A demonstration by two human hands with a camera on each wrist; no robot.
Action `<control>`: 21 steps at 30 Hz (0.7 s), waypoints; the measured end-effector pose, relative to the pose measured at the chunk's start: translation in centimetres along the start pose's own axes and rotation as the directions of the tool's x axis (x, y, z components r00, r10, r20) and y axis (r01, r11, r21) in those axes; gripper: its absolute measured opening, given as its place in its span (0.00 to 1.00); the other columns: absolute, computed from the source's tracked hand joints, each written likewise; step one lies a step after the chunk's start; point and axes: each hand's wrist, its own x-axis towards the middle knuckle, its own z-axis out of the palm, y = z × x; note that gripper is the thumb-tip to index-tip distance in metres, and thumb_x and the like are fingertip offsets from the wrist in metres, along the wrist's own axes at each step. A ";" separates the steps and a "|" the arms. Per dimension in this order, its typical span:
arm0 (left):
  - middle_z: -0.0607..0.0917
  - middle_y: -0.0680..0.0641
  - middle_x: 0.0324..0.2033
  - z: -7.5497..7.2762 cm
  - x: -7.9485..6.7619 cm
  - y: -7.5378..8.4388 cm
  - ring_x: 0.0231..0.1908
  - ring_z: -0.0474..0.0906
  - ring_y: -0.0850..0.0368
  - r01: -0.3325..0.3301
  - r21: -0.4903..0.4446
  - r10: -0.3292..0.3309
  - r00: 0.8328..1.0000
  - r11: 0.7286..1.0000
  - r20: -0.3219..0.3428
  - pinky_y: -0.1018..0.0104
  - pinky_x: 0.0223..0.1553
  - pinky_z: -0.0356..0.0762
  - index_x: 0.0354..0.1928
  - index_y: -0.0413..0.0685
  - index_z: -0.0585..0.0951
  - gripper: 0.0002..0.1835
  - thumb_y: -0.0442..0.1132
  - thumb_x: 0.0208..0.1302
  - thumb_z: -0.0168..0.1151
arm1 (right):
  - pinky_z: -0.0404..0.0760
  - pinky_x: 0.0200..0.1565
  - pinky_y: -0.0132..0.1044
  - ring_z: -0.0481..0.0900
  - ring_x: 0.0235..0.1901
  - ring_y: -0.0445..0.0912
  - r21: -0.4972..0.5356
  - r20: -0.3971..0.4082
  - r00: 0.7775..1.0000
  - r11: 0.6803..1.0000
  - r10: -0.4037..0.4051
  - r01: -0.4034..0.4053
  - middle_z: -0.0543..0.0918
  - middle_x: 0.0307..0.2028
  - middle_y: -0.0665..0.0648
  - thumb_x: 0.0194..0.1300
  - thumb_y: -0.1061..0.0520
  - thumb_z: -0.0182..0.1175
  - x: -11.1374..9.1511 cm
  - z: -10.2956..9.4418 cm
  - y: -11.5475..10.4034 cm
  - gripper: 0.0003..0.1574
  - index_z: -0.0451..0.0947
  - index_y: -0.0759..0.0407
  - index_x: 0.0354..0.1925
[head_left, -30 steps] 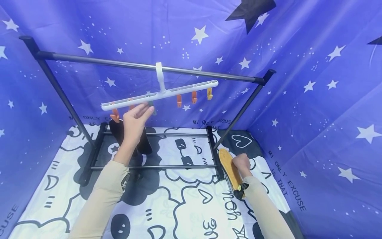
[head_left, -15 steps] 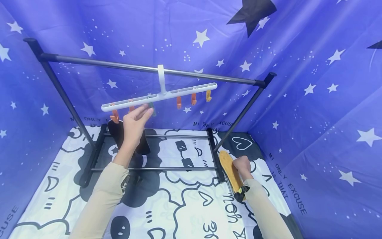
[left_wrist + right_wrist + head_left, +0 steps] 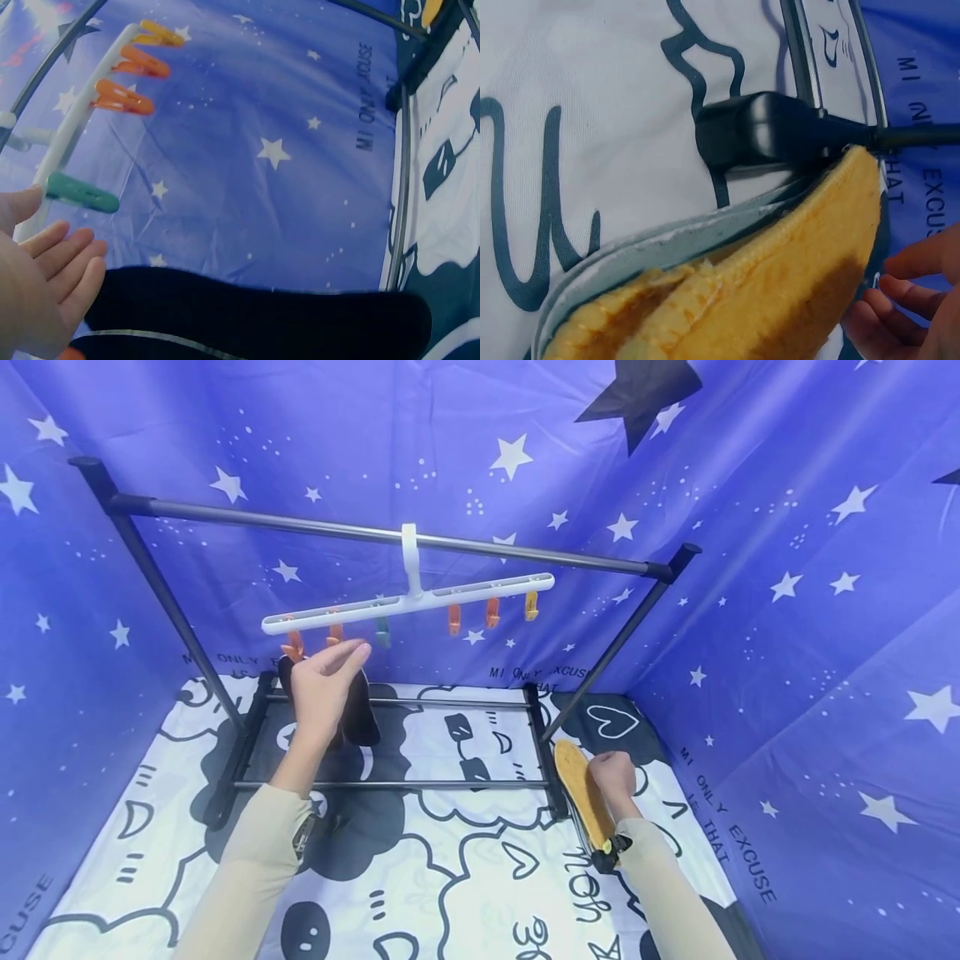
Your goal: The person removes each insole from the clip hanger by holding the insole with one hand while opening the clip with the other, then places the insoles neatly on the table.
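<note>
A white clip hanger (image 3: 480,591) hangs by its hook from a dark rail. Black insole-shaped pieces (image 3: 362,714) hang below its left end, partly hidden by my left hand (image 3: 318,689). That hand is just under the orange clips (image 3: 334,633), left of the green clip (image 3: 382,631). In the left wrist view its fingers (image 3: 73,259) are extended with nothing between them. My right hand (image 3: 613,775) is beside a yellow fleecy insole (image 3: 802,262), fingers loosely curled near its edge. Whether they touch it is unclear. Grey layers (image 3: 667,240) show beneath the insole.
A black metal rack (image 3: 600,656) with two low bars (image 3: 450,785) stands on a black-and-white printed cloth (image 3: 480,877). Blue star-patterned curtain (image 3: 810,635) surrounds it. More orange clips (image 3: 454,619) and a yellow clip (image 3: 531,606) hang on the right.
My left hand has moved left and slightly down from the green clip, which now shows fully. The right hand has stayed beside the yellow insole. The head view has shifted slightly.
</note>
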 end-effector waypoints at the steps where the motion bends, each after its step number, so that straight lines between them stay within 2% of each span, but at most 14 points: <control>1: 0.93 0.55 0.36 -0.2 -0.2 0.0 0.36 0.85 0.75 -0.017 -0.006 0.017 0.999 1.000 -0.035 0.79 0.46 0.83 0.46 0.36 0.89 0.16 0.43 0.64 0.73 | 0.64 0.19 0.36 0.72 0.19 0.49 0.006 -0.026 1.000 1.000 -0.008 0.008 0.76 0.15 0.53 0.51 0.61 0.54 -0.1 0.1 -0.2 0.11 0.74 0.57 0.15; 3: 0.90 0.64 0.28 -0.7 -0.4 0.2 0.32 0.86 0.75 -0.058 -0.031 0.054 0.991 0.998 -0.118 0.80 0.41 0.83 0.40 0.33 0.89 0.16 0.43 0.64 0.73 | 0.68 0.23 0.36 0.78 0.24 0.52 0.031 -0.073 0.997 0.999 -0.031 0.033 0.83 0.21 0.57 0.54 0.59 0.57 -0.4 0.1 -0.7 0.10 0.81 0.60 0.22; 5: 0.87 0.69 0.22 -1.0 -0.5 0.4 0.29 0.85 0.73 -0.098 -0.064 0.083 0.975 0.993 -0.208 0.79 0.38 0.82 0.35 0.30 0.88 0.18 0.44 0.66 0.71 | 0.71 0.26 0.37 0.81 0.29 0.54 0.071 -0.097 0.994 0.995 -0.058 0.065 0.87 0.28 0.60 0.55 0.57 0.59 -0.9 0.1 -1.7 0.11 0.86 0.61 0.29; 8: 0.86 0.67 0.21 -1.4 -0.6 0.8 0.29 0.85 0.70 -0.148 -0.094 0.111 0.943 0.985 -0.315 0.77 0.38 0.82 0.32 0.27 0.86 0.21 0.44 0.69 0.67 | 0.73 0.30 0.36 0.82 0.29 0.50 0.151 -0.112 0.985 0.977 -0.132 0.148 0.88 0.31 0.62 0.60 0.55 0.61 -1.8 0.0 -3.6 0.14 0.88 0.63 0.35; 10: 0.88 0.62 0.24 -1.6 -0.6 0.9 0.30 0.85 0.70 -0.156 -0.079 0.120 0.932 0.985 -0.342 0.77 0.41 0.83 0.34 0.28 0.87 0.20 0.44 0.70 0.66 | 0.73 0.32 0.31 0.80 0.27 0.43 0.213 -0.126 0.974 0.954 -0.186 0.210 0.89 0.31 0.62 0.62 0.56 0.62 -2.3 0.0 -5.1 0.13 0.88 0.63 0.37; 12: 0.91 0.54 0.30 -1.8 -0.5 1.0 0.32 0.84 0.71 -0.144 -0.024 0.128 0.935 0.989 -0.331 0.78 0.43 0.81 0.38 0.31 0.88 0.16 0.43 0.70 0.66 | 0.73 0.32 0.24 0.77 0.26 0.36 0.293 -0.136 0.960 0.916 -0.243 0.274 0.89 0.31 0.63 0.64 0.57 0.64 -2.8 0.1 -6.8 0.11 0.88 0.64 0.38; 15: 0.91 0.42 0.41 -2.0 -0.3 1.0 0.38 0.85 0.68 -0.106 0.096 0.129 0.954 0.990 -0.272 0.79 0.46 0.79 0.46 0.36 0.88 0.13 0.40 0.72 0.64 | 0.74 0.31 0.18 0.75 0.25 0.29 0.417 -0.130 0.943 0.845 -0.308 0.334 0.89 0.32 0.64 0.66 0.60 0.65 -3.6 0.6 -9.3 0.10 0.88 0.66 0.39; 18: 0.89 0.38 0.49 -2.1 0.0 0.9 0.47 0.87 0.57 -0.080 0.192 0.119 0.973 0.978 -0.198 0.71 0.54 0.81 0.53 0.38 0.86 0.14 0.38 0.73 0.61 | 0.77 0.30 0.18 0.77 0.25 0.29 0.503 -0.100 0.923 0.781 -0.372 0.369 0.88 0.32 0.65 0.66 0.61 0.65 -4.3 1.4 -11.7 0.10 0.87 0.69 0.40; 21: 0.87 0.37 0.52 -2.0 0.5 0.8 0.55 0.85 0.46 -0.076 0.220 0.107 0.985 0.972 -0.134 0.58 0.62 0.81 0.57 0.37 0.84 0.15 0.37 0.74 0.60 | 0.81 0.31 0.21 0.79 0.26 0.31 0.555 -0.057 0.900 0.736 -0.431 0.388 0.88 0.33 0.66 0.67 0.61 0.65 -4.9 2.2 -14.1 0.11 0.86 0.70 0.41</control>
